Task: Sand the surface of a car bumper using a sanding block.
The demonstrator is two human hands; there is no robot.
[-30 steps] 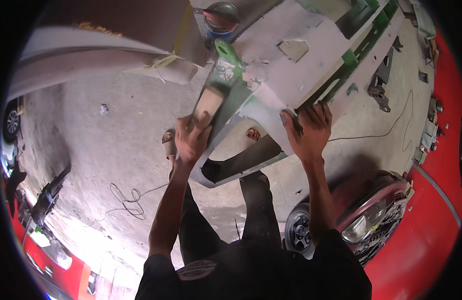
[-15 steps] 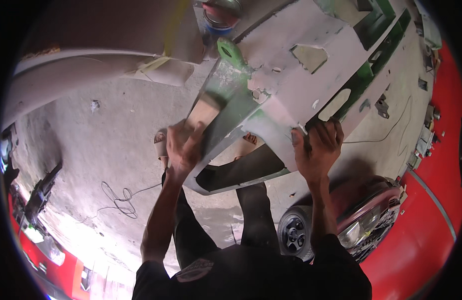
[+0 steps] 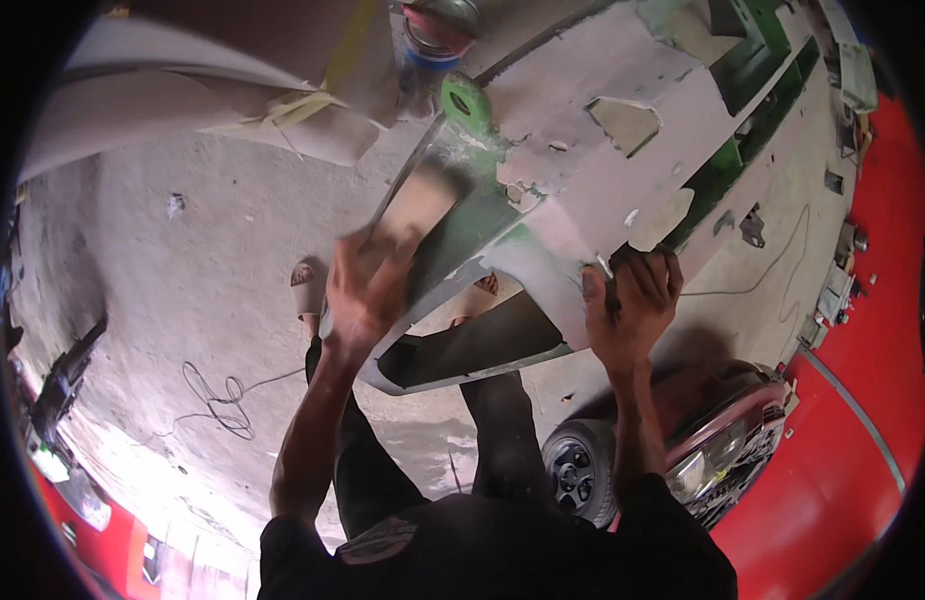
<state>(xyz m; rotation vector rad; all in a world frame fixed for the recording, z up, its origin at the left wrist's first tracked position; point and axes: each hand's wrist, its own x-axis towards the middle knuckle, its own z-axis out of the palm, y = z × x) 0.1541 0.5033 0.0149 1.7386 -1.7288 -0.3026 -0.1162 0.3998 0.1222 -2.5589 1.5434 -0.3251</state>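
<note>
A large car body panel (image 3: pixel 583 205), coated pinkish-grey with green showing through, stretches from in front of me toward the upper right. My left hand (image 3: pixel 368 290) is closed on a tan rectangular sanding block (image 3: pixel 423 205), which lies against the panel's sloping left side. The block's far end is smeared by motion. On the panel's near right edge, beside a cut-out, my right hand (image 3: pixel 635 300) grips it with curled fingers, their tips partly hidden. A green rounded tab (image 3: pixel 465 100) sticks up at the panel's left edge, beyond the block.
An open can (image 3: pixel 440 30) stands beyond the panel. Pale panels with yellow tape (image 3: pixel 308 103) fill the upper left. A thin cable (image 3: pixel 223 405) lies coiled on the concrete floor (image 3: pixel 213 270). At lower right is a dark red car front with a wheel (image 3: pixel 580 470), beside a red surface (image 3: pixel 783 510).
The sanding block and my left hand have shifted slightly along the panel's left side, with the block blurred. My right hand keeps its grip. The whole view has shifted a little.
</note>
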